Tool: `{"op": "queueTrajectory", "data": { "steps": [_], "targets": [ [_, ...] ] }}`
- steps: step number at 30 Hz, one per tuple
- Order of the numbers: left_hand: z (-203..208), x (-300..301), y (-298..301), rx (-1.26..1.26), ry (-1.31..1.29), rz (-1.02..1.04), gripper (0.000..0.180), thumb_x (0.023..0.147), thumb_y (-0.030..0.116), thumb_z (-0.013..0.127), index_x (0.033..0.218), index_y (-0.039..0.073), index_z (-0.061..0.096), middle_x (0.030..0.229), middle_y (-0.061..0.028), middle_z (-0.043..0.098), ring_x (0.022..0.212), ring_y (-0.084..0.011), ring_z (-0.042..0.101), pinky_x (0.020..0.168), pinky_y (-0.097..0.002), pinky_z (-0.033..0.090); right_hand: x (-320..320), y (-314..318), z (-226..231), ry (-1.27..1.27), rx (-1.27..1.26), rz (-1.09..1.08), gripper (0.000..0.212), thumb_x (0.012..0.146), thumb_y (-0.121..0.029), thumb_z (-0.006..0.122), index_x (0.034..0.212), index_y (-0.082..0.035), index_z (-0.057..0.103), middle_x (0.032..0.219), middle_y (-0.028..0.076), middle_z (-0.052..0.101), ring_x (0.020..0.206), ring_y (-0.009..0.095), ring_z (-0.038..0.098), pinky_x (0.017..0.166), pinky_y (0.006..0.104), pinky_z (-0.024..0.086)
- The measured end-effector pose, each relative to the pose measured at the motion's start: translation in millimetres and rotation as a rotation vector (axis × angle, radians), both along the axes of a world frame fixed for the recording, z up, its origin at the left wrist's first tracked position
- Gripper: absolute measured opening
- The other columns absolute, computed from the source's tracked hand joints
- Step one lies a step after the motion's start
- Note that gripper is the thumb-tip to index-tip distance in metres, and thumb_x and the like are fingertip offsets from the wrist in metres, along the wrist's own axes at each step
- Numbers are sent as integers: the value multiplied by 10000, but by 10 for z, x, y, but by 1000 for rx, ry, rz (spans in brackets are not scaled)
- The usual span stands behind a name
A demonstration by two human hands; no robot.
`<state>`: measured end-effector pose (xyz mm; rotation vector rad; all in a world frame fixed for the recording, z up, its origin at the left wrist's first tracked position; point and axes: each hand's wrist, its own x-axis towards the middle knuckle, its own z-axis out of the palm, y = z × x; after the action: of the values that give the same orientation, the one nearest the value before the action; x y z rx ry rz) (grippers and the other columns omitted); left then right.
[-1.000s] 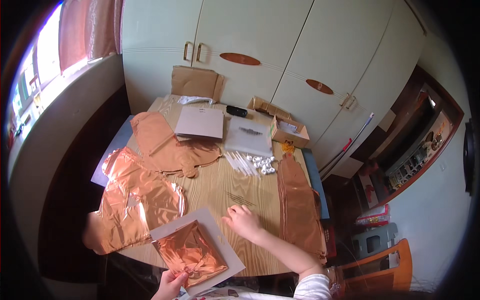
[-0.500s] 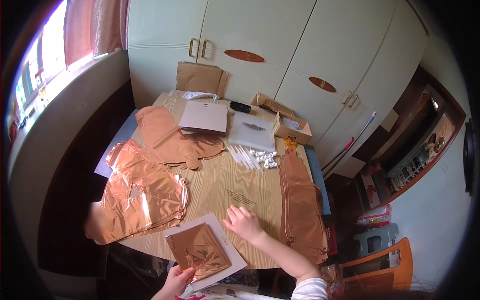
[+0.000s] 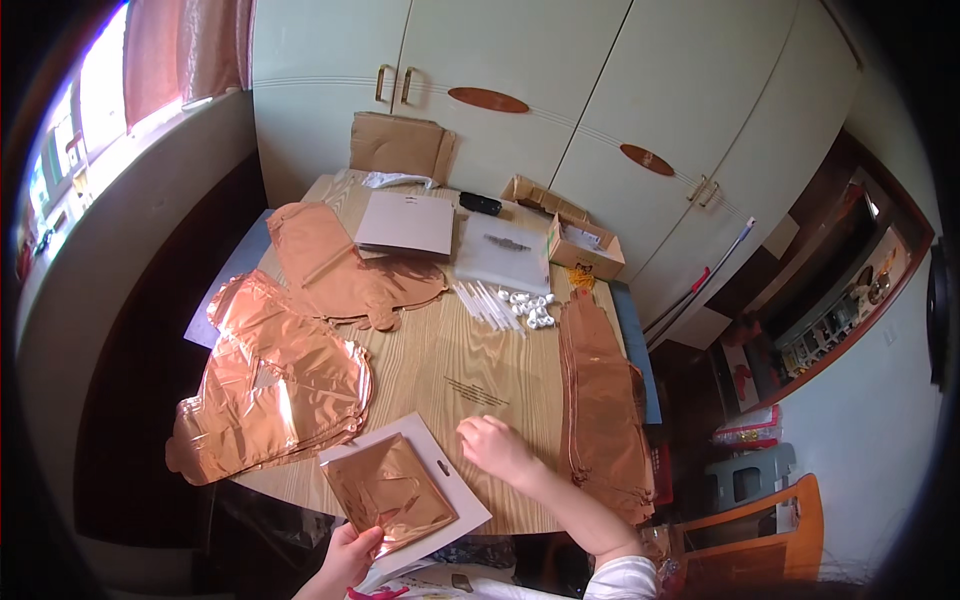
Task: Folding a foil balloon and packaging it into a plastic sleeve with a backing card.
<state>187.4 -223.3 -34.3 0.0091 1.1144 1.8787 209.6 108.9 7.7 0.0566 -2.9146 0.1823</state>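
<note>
The left hand is pinching just outside the table's near edge, its thumb lying on top and pointing up and to the right, while the other fingers are curling underneath, mostly out of sight. The left forearm is slanting up toward it, with only a short length showing. The right hand is hovering or resting over the table, inward from the near edge; which of the two is unclear. Its fingers are bending loosely leftward, back upward. The bare right forearm is crossing the near edge diagonally, and a white sleeve is ending near the elbow.
</note>
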Motion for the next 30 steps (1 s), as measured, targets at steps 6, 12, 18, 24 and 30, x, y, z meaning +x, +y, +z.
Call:
{"op": "queueTrajectory", "data": {
  "steps": [6, 12, 18, 24, 30],
  "targets": [
    [450, 58, 304, -118, -82, 163, 67, 957, 56, 584, 968, 4, 625, 807, -6, 611, 673, -73, 504, 593, -238, 378, 20, 15, 133, -133, -361, -44, 127, 868, -195, 611, 866, -86, 676, 885, 96, 677, 824, 283, 673, 740, 391, 552],
    [234, 93, 314, -103, 3, 146, 85, 958, 48, 580, 1004, -7, 625, 832, -28, 622, 649, -80, 512, 581, -233, 389, 27, -73, 178, -153, -358, -55, 158, 865, -230, 635, 898, -91, 703, 848, 81, 684, 813, 270, 671, 730, 377, 547],
    [418, 85, 362, -116, -141, 195, 116, 960, 31, 559, 1026, -48, 611, 922, -103, 674, 777, -144, 643, 712, -277, 522, 62, -53, 99, -173, -381, -29, 146, 847, -194, 643, 910, -73, 694, 869, 86, 686, 810, 276, 669, 732, 379, 546],
    [218, 108, 345, -112, -61, 181, 119, 959, 30, 563, 1033, -49, 612, 876, -82, 663, 727, -114, 604, 647, -250, 479, 67, -50, 116, -164, -513, 20, 132, 825, -137, 653, 918, -47, 680, 866, 111, 679, 810, 270, 670, 738, 371, 543],
    [159, 190, 313, -127, 90, 118, 106, 968, 59, 573, 998, -24, 631, 815, -34, 634, 661, -63, 526, 576, -220, 401, 131, -198, 256, -165, -544, -17, 122, 852, -123, 591, 914, -38, 654, 905, 140, 684, 833, 331, 673, 753, 424, 545]
  ]
}}
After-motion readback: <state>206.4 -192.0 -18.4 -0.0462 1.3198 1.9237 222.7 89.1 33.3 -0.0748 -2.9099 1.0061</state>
